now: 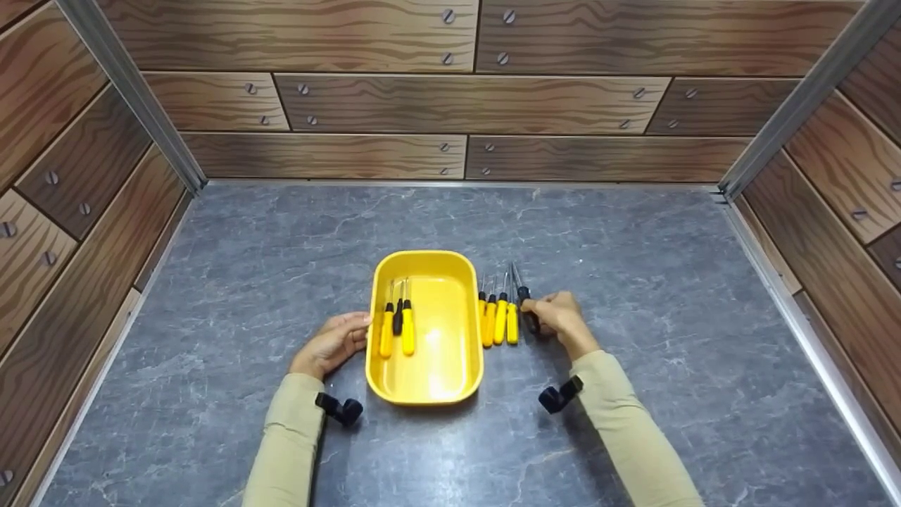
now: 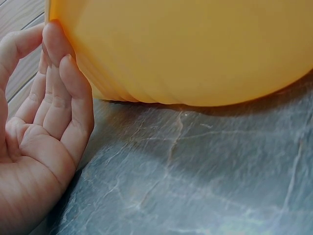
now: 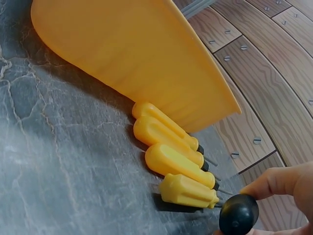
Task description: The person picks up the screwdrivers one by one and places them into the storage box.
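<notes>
A yellow tray (image 1: 433, 398) holds three screwdrivers along its left side: an orange-handled one (image 1: 386, 334), a black one (image 1: 398, 320) and a yellow one (image 1: 408, 334). At the tray's left wall, my left hand (image 1: 336, 343) touches the outside with its fingertips, the thumb near the rim. My right hand (image 1: 561, 317) pinches a black-handled screwdriver (image 1: 524, 296), whose shaft points away from me. In the right wrist view its rounded black handle end (image 3: 238, 215) shows at the fingertips. Several screwdrivers with orange and yellow handles (image 3: 181, 164) lie side by side between the tray and this hand.
Beneath everything is a grey marbled table surface (image 1: 267, 239). Wood-patterned panels (image 1: 464, 105) stand at the back and both sides, with metal strips at the corners. Black wrist mounts (image 1: 340, 408) sit at both sleeves.
</notes>
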`<act>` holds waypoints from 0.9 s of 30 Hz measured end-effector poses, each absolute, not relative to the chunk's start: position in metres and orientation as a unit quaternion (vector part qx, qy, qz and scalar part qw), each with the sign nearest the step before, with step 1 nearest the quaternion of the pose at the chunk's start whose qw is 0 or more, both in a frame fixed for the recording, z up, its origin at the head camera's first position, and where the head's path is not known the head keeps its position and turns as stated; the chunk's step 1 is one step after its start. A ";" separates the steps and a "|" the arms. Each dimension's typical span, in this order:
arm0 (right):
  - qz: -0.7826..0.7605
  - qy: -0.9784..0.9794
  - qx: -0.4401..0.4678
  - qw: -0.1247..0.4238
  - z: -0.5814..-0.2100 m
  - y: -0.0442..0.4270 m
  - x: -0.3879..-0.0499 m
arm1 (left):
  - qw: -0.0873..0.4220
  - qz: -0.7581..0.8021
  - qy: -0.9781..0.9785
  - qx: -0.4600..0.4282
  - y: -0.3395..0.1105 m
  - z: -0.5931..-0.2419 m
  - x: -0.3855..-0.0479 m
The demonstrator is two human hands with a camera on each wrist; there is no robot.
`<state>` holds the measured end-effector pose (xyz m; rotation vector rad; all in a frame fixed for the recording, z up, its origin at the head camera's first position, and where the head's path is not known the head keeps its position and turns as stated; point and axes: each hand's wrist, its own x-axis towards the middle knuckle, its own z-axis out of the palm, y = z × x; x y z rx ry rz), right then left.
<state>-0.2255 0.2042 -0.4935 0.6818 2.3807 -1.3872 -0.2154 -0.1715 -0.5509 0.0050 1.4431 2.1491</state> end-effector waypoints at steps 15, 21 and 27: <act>-0.503 0.816 0.236 0.161 -0.490 0.204 -0.224 | 0.273 0.802 0.530 -0.002 -0.171 -0.551 -0.216; -0.522 0.806 0.226 0.163 -0.489 0.202 -0.223 | 0.273 0.802 0.531 -0.002 -0.171 -0.551 -0.215; -0.525 0.805 0.223 0.162 -0.486 0.202 -0.222 | 0.274 0.802 0.530 0.001 -0.171 -0.552 -0.216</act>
